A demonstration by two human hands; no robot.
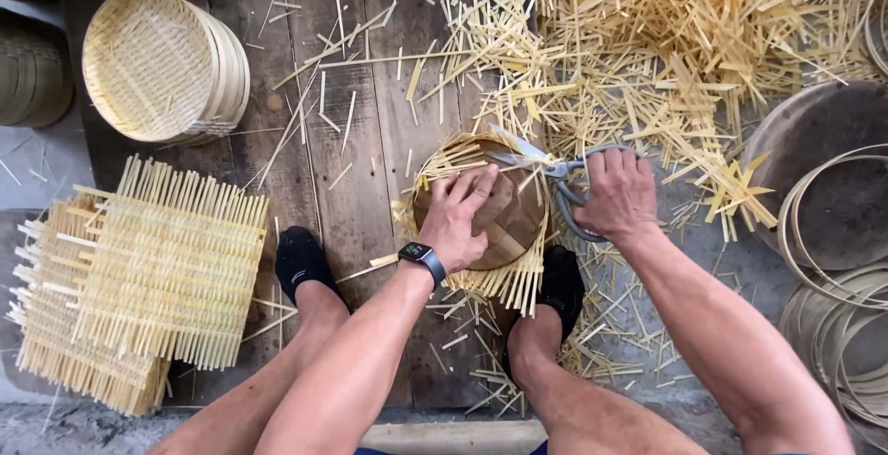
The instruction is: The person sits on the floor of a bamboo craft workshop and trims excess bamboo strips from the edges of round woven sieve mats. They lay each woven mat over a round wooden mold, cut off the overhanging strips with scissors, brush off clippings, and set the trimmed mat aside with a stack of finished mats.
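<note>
My left hand [455, 217] presses flat on a round wooden disc [511, 217] that lies on top of a woven bamboo mat [504, 281] on the plank floor. My right hand [618, 194] grips the handles of grey scissors [546, 165]. Their blades are open at the mat's upper edge, beside the disc. Bamboo strip ends stick out around the disc, mostly below it. A dark smartwatch [421, 256] is on my left wrist. Both feet in black socks rest either side of the mat.
A stack of square woven bamboo mats [139, 279] lies at left. Round woven trays [162, 65] are stacked upper left. Cut bamboo slivers [666, 39] cover the upper right. Bamboo hoops [832, 270] and a round dark board [823, 141] sit at right.
</note>
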